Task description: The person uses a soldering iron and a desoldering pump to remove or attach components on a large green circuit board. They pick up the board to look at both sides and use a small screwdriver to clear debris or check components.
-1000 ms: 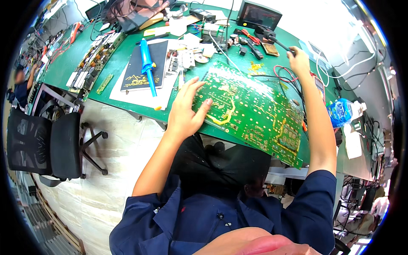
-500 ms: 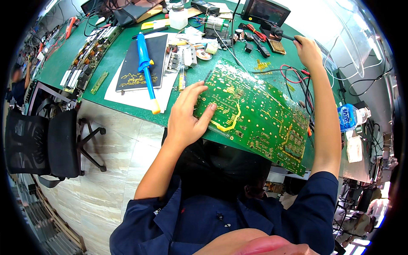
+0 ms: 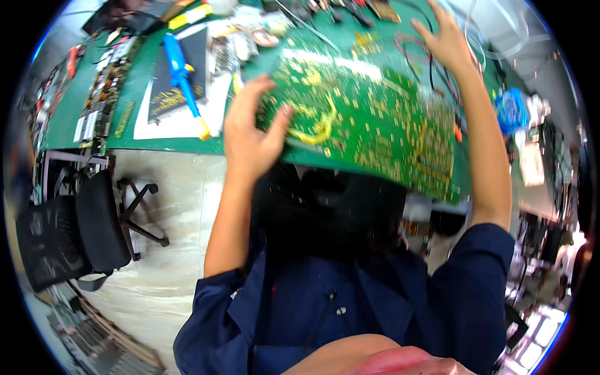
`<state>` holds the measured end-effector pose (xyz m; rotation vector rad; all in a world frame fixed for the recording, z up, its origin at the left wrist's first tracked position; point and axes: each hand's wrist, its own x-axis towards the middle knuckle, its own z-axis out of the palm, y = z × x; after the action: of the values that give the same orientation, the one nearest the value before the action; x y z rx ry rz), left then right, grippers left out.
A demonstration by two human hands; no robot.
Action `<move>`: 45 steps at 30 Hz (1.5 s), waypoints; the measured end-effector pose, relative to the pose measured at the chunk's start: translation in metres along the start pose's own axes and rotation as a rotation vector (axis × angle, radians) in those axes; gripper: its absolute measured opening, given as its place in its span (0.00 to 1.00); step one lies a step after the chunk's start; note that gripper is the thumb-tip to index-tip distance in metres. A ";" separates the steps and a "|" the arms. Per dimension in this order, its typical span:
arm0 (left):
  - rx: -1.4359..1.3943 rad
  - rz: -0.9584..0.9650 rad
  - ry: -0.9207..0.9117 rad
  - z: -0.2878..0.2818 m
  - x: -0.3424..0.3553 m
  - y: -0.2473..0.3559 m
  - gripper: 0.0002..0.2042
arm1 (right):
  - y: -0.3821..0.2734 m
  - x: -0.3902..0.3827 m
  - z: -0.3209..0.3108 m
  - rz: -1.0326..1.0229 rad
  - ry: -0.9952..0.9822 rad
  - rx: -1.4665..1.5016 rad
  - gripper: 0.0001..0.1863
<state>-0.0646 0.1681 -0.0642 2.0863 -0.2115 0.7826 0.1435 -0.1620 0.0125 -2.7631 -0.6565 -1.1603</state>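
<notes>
A large green circuit board [image 3: 362,119] lies tilted across the bench's front edge, gold pads and solder points facing up. My left hand [image 3: 253,125] grips its left end, with the thumb on the top face and the fingers along the far left edge. At the upper right my right hand [image 3: 445,40] reaches over the bench with thumb and fingers apart, and no object shows in it. Black and red cables [image 3: 412,47] lie just left of that hand. A blue solder sucker [image 3: 181,78] with a yellow tip rests on a dark notebook [image 3: 165,103], left of my left hand.
White paper [image 3: 150,128] lies under the notebook. Farther left stands a long populated board [image 3: 103,94]. Small parts crowd the back of the green bench [image 3: 69,128]. A blue-labelled bottle [image 3: 512,111] is at the right, and a black office chair [image 3: 103,219] at the left.
My right hand has let go of the dark handle it held, and its fingers have spread. The view has shifted, so the bench sits higher. My left hand keeps the board.
</notes>
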 end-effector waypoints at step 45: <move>-0.259 0.943 -0.210 0.053 -0.090 0.095 0.06 | -0.142 -0.296 -0.160 1.248 0.002 1.589 0.10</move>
<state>-0.1516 0.0570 -0.0762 1.7597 -1.4000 0.9867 -0.2056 -0.1750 -0.0930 -1.2059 0.2251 -0.0851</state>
